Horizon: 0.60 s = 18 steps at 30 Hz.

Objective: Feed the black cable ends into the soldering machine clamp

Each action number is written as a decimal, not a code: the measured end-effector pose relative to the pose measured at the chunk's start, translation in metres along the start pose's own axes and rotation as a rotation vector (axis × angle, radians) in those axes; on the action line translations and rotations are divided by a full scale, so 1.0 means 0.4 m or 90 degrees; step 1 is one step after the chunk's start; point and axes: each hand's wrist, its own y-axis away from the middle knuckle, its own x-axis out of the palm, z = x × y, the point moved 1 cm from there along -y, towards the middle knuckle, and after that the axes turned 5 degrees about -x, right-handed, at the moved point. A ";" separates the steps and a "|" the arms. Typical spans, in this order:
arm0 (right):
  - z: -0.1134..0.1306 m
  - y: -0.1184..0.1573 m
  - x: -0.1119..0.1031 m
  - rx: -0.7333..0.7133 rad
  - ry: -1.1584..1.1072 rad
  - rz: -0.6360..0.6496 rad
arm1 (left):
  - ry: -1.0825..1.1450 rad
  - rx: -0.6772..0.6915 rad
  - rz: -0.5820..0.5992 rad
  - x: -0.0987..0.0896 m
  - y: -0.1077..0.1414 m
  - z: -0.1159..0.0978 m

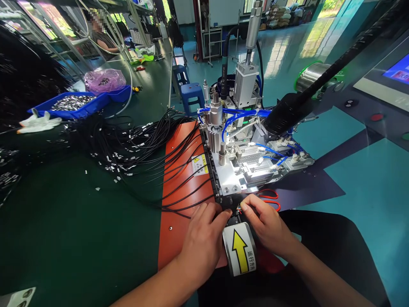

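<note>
My left hand (pixel 204 232) is closed, thumb and fingers together, over a black cable (pixel 175 209) at the near end of the machine's black track (pixel 211 177). Small coloured wire ends (pixel 239 209) stick out there, and my right hand (pixel 263 219) pinches them between thumb and fingertips. Just below both hands is a rounded cover (pixel 240 249) with a yellow arrow. More black cables lie across the orange plate (pixel 179 170), with their ends along the track. Red-handled scissors (pixel 270 196) lie behind my right hand, partly hidden.
The metal machine (pixel 249 157) with blue air tubes rises ahead. A solder spool (pixel 315 76) hangs at right. Bundled black cables (pixel 128 140) cover the green table (pixel 96 243); blue trays (pixel 73 104) of metal parts and a glove (pixel 40 121) lie beyond. Another person sits far left.
</note>
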 end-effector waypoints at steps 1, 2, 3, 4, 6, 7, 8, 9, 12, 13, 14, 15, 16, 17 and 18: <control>-0.001 0.000 0.002 0.001 0.002 -0.005 | -0.002 0.000 0.000 0.001 0.000 0.000; -0.002 0.000 0.004 0.003 0.003 -0.010 | -0.005 0.000 0.000 0.002 -0.001 0.000; -0.003 0.000 0.005 0.006 0.002 -0.013 | -0.008 0.001 -0.002 0.002 -0.001 -0.001; -0.004 0.001 0.005 0.013 -0.004 -0.014 | -0.010 0.003 -0.004 0.002 -0.002 -0.002; -0.006 0.006 0.002 0.049 -0.016 -0.018 | -0.012 0.005 -0.010 0.001 -0.004 -0.004; -0.006 0.011 -0.002 0.075 -0.019 -0.025 | -0.012 0.005 -0.011 0.000 -0.005 -0.005; -0.005 0.017 -0.005 0.098 -0.017 -0.032 | -0.012 0.004 -0.010 -0.002 -0.005 -0.006; -0.003 0.025 -0.009 0.115 -0.013 -0.039 | -0.013 0.003 -0.008 -0.003 -0.005 -0.006; 0.011 0.045 -0.011 0.126 -0.006 -0.030 | -0.015 -0.003 0.001 -0.005 -0.005 -0.005; 0.016 0.048 -0.008 0.124 -0.011 -0.022 | -0.016 -0.004 -0.001 -0.005 -0.005 -0.005; 0.022 0.049 -0.004 0.127 -0.017 -0.015 | -0.016 -0.004 -0.004 -0.005 -0.006 -0.005; 0.027 0.048 0.000 0.134 -0.024 -0.015 | -0.015 -0.003 -0.009 -0.005 -0.007 -0.005; 0.030 0.046 0.004 0.144 -0.030 -0.017 | -0.014 -0.001 -0.014 -0.004 -0.008 -0.006; 0.033 0.043 0.008 0.152 -0.032 -0.021 | -0.013 0.002 -0.018 -0.004 -0.008 -0.006; 0.034 0.040 0.010 0.159 -0.031 -0.027 | -0.010 0.005 -0.022 -0.004 -0.009 -0.007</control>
